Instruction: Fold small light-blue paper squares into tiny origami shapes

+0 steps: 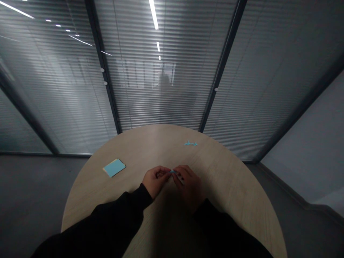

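A small piece of folded blue paper (172,171) is pinched between my two hands over the middle of the table. My left hand (156,180) grips its left end between thumb and fingertips. From the other side, my right hand (189,184) pinches the right end. Most of the paper is hidden by my fingers, so its exact shape cannot be made out. Farther back and to the right lie small folded blue paper pieces (191,143). To the left rests a stack of paper sheets (114,167), light blue on top with a yellowish edge showing beneath.
The round wooden table (231,186) has its curved far edge near a glass partition with blinds (161,104). Dark frame posts (220,64) divide the glass. A pale wall (309,154) stands at the right, above grey floor.
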Demonstrator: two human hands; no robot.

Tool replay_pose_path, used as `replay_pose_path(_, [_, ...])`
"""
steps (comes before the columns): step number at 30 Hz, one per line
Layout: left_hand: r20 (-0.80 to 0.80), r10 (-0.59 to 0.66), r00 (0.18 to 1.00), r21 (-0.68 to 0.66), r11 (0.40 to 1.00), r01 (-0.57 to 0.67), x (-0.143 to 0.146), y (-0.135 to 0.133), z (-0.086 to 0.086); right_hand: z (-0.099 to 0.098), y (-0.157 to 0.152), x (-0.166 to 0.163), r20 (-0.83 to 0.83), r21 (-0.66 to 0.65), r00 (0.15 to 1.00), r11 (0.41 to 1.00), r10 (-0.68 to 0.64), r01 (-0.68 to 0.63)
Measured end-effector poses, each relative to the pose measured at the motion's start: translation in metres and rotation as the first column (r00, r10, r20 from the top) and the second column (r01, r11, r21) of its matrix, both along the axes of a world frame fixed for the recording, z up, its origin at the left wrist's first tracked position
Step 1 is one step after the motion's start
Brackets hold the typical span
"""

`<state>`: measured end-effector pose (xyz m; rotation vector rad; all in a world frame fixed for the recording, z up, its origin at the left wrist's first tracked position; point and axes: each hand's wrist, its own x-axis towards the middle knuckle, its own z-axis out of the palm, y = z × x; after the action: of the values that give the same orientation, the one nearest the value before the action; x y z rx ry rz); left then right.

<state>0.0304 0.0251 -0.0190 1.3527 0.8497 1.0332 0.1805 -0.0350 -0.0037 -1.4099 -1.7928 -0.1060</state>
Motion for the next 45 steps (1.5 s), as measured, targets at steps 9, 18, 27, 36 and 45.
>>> replay_pose_path(9, [0.088, 0.02, 0.996, -0.131, 0.991, -0.008, 0.002, 0.001, 0.001, -0.002, -0.001, -0.002, 0.304, 0.185, 0.939, 0.977, -0.16, 0.106])
replay_pose_path(18, [0.103, -0.003, 0.995, -0.138, 0.99, 0.017, 0.002, -0.003, -0.001, -0.002, 0.003, 0.0, -0.011, 0.05, 0.996, 0.995, -0.084, 0.084])
replay_pose_path(27, [0.114, 0.044, 0.993, -0.059, 0.998, -0.037, 0.006, -0.012, 0.008, 0.0, 0.001, -0.005, -0.121, 0.008, 0.982, 0.989, -0.148, 0.15])
replay_pose_path(36, [0.159, 0.072, 0.985, -0.07, 0.996, -0.062, 0.007, -0.013, 0.011, 0.002, 0.0, -0.01, -0.266, -0.057, 0.96, 0.996, -0.088, 0.076])
replay_pose_path(45, [0.245, -0.052, 0.968, -0.052, 0.996, 0.066, 0.012, -0.017, 0.005, 0.003, -0.001, -0.012, -0.329, -0.078, 0.927, 0.984, -0.178, 0.161])
